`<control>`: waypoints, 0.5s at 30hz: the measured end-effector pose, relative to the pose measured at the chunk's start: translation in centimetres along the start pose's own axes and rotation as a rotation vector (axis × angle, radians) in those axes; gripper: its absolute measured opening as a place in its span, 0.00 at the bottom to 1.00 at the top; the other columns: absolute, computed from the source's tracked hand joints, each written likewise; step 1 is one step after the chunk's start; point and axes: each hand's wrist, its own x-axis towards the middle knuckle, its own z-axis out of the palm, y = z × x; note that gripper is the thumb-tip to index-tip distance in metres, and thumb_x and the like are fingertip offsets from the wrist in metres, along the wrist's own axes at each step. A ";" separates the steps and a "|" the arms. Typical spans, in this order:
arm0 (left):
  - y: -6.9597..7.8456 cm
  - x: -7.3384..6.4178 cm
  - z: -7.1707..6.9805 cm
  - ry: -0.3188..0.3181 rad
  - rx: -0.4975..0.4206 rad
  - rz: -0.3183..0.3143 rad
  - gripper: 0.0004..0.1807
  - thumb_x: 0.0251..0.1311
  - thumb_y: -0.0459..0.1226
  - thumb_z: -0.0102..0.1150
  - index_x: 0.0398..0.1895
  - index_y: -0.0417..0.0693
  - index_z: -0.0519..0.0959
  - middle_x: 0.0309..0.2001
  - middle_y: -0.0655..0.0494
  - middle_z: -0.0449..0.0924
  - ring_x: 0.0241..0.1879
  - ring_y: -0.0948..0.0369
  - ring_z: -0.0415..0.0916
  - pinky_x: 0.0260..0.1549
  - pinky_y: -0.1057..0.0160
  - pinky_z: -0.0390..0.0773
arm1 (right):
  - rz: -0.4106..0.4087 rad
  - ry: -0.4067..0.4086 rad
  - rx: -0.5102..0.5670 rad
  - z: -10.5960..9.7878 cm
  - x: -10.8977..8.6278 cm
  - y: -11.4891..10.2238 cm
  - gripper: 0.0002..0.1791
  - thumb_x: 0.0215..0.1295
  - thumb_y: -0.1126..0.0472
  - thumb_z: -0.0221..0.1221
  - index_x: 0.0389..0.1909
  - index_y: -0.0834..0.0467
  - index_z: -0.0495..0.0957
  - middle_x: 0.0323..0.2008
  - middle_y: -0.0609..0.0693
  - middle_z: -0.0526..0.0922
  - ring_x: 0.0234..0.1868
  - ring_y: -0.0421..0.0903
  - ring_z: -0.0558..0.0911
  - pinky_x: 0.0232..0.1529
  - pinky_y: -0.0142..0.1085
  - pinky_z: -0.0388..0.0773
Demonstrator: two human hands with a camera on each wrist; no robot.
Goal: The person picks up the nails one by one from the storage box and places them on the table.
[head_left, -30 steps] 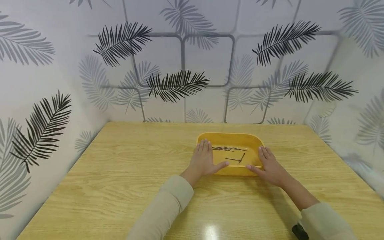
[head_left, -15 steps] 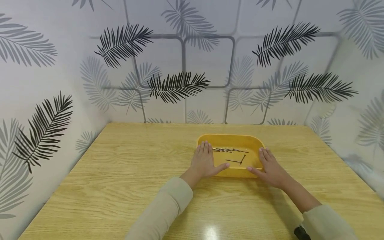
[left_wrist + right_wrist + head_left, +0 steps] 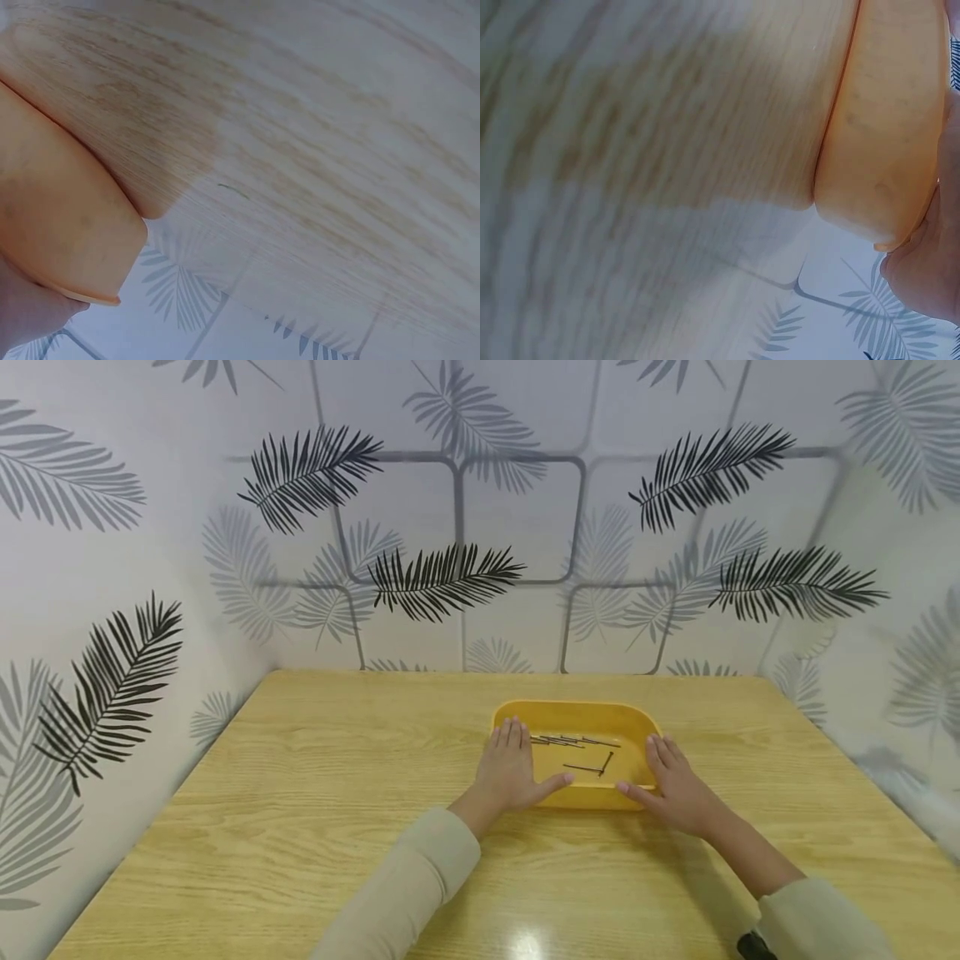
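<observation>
A yellow plastic tray (image 3: 577, 717) with rounded corners stands on the wooden table. Several thin dark nails (image 3: 558, 741) lie in a loose row near its back, and a couple more (image 3: 583, 768) meet at an angle nearer the front. My left hand (image 3: 510, 772) rests over the left end of the tray, fingers straight, thumb along the front rim. At the opposite end my right hand (image 3: 681, 789) touches the rim the same way. Both wrist views show the tray's outer wall (image 3: 67, 187), with part of the right hand (image 3: 930, 262) over the rim in the right one.
Bare wooden tabletop (image 3: 337, 793) spreads to the left and in front of the tray. A wall with a leaf pattern (image 3: 517, 518) rises behind the table's back edge and along its sides. A dark object (image 3: 753, 946) shows by the right sleeve.
The whole scene sits slightly lower in the head view. Hands, tray and nails keep their places relative to one another.
</observation>
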 end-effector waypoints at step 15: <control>0.0 -0.4 0.1 0.014 0.010 0.012 0.55 0.57 0.71 0.31 0.70 0.32 0.48 0.72 0.38 0.43 0.73 0.48 0.39 0.71 0.55 0.43 | 0.000 0.007 -0.021 0.2 -0.3 -0.1 0.51 0.63 0.39 0.51 0.67 0.76 0.41 0.69 0.74 0.41 0.70 0.69 0.40 0.64 0.65 0.44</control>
